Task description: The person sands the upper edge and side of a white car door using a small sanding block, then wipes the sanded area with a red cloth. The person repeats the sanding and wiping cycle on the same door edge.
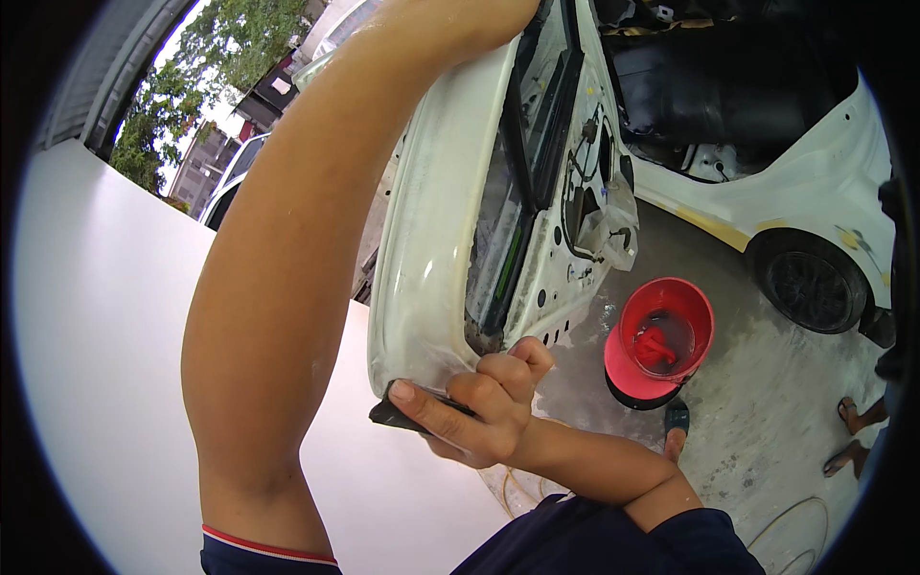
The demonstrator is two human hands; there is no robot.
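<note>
One white door [431, 240] stands toward twelve o'clock; your right hand [489, 407] pinches a dark pad [385, 414] at its seven o'clock corner. Your left hand [494, 17], cut off at twelve, hides its grip. Rubbing seems underway; finished and remaining areas can't be told apart.

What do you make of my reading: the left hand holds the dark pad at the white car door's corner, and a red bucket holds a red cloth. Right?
Not quite: in the head view, the right hand, not the left hand, holds the dark pad at the white car door's corner. The red bucket does hold a red cloth.
</note>
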